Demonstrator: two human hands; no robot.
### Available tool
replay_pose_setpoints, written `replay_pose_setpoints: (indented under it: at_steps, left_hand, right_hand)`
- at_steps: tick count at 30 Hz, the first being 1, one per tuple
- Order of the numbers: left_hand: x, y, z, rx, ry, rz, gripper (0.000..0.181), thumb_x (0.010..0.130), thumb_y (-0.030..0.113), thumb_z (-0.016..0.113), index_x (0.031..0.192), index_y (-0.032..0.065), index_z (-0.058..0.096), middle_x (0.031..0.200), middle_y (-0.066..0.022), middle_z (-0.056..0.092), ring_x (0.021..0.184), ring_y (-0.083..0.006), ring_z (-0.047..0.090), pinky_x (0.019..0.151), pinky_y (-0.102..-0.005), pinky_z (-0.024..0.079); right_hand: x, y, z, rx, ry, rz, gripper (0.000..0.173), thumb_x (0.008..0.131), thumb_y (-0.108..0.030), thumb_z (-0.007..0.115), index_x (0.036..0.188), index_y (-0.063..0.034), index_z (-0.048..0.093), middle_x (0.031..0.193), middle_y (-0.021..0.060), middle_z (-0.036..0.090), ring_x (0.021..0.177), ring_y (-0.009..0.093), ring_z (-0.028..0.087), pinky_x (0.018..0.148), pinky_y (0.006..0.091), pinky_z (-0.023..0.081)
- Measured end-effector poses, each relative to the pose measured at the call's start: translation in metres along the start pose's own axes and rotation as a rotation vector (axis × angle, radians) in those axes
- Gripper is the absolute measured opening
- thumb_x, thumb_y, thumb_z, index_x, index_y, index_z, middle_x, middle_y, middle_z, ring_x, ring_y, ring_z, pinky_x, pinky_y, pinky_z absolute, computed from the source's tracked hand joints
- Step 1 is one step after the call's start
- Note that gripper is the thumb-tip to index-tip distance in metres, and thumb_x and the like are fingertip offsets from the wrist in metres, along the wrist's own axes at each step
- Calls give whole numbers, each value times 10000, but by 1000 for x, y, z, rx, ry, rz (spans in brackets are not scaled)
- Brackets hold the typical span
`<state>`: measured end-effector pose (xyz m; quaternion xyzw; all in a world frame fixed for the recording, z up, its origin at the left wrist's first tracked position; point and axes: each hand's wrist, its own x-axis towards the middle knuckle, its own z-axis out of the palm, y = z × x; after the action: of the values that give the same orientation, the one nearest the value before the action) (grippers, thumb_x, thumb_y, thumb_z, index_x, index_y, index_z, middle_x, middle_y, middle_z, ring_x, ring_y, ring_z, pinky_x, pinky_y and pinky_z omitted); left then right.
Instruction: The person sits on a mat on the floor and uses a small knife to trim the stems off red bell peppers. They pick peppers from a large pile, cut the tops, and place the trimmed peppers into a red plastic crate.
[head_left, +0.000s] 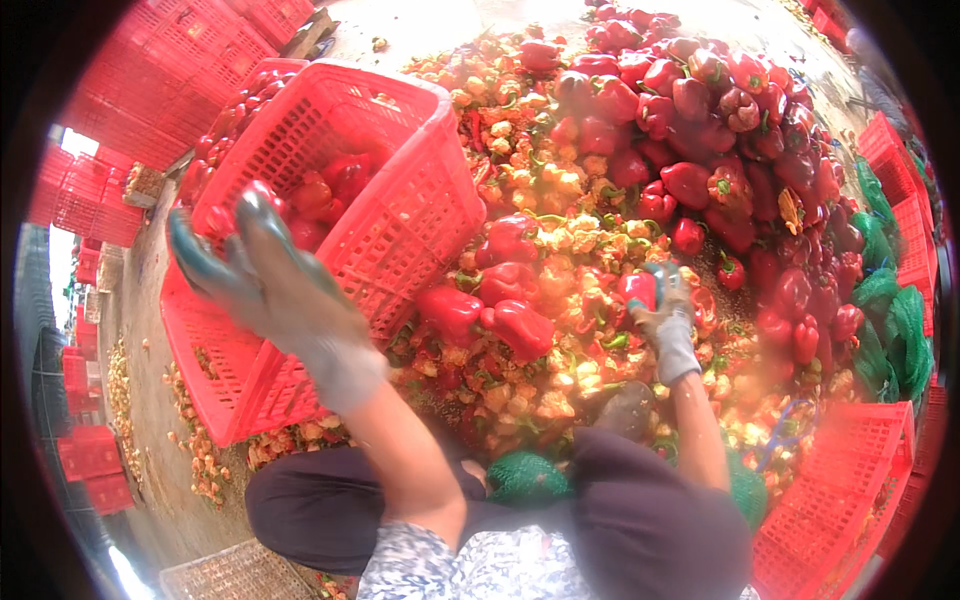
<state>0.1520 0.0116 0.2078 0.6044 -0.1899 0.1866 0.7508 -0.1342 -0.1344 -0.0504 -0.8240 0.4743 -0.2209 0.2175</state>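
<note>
My left hand (274, 281), in a grey glove with green-blue fingertips, is blurred over the near edge of a tilted red plastic crate (409, 202). A red bell pepper (262, 196) shows at its fingertips; whether the hand grips it or the pepper is loose, I cannot tell. Inside the crate lie several red bell peppers (330, 187). My right hand (664, 311), gloved alike, has its fingers around a red bell pepper (637, 289) low over the scraps. Between the hands, several whole red peppers (517, 328) rest on a bed of pale pepper cores and trimmings (555, 405).
A large heap of red bell peppers (697, 135) rises at the back right. Green mesh sacks (904, 337) and another red crate (832, 495) stand at the right. Stacked red crates (172, 75) fill the back left. A green mesh bundle (527, 476) lies between my legs.
</note>
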Motion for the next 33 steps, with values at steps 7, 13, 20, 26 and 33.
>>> replay_pose_setpoints:
  at_steps: [7, 13, 20, 26, 33]
  left_hand:
    - [-116, -61, 7, -114, -463, -208, 324, 984, 12, 525, 1296, 33, 608, 1298, -98, 581, 1065, -142, 577, 866, -282, 497]
    - [-166, -102, 7, -335, -567, -896, 281, 983, 53, 525, 1244, 60, 629, 1107, 4, 631, 1013, -98, 581, 880, -250, 475]
    - [-202, -122, 14, -272, -671, -1166, 370, 987, 112, 558, 1354, 76, 570, 1182, -25, 630, 1036, -120, 590, 871, -254, 473]
    - [-242, -143, 17, -522, -877, -1309, 604, 964, 101, 606, 1512, 66, 353, 1339, -103, 548, 1170, -172, 593, 942, -262, 495]
    - [-253, -134, 12, -458, -884, -1189, 604, 922, 11, 606, 1480, 68, 383, 1257, -70, 581, 1076, -123, 606, 897, -279, 536]
  right_hand:
    - [34, 13, 6, -253, -315, 116, 670, 741, -332, 788, 1356, -191, 563, 1301, 152, 604, 1163, 359, 604, 1025, 426, 492]
    - [45, 34, -9, 63, -451, -21, 752, 670, -293, 822, 1360, -147, 560, 1241, 179, 639, 1164, 340, 614, 982, 417, 518]
    - [54, 17, -30, 375, -454, 225, 738, 651, -208, 852, 1333, -167, 571, 1242, 107, 634, 1145, 254, 615, 964, 386, 520]
    - [35, -32, -38, 902, -399, 103, 726, 730, -17, 728, 1407, -86, 474, 1263, 54, 584, 1124, 153, 593, 951, 313, 533]
    - [15, -52, -39, 788, -469, 144, 622, 738, -21, 663, 1343, -57, 525, 1162, 34, 632, 1055, 124, 601, 898, 300, 528]
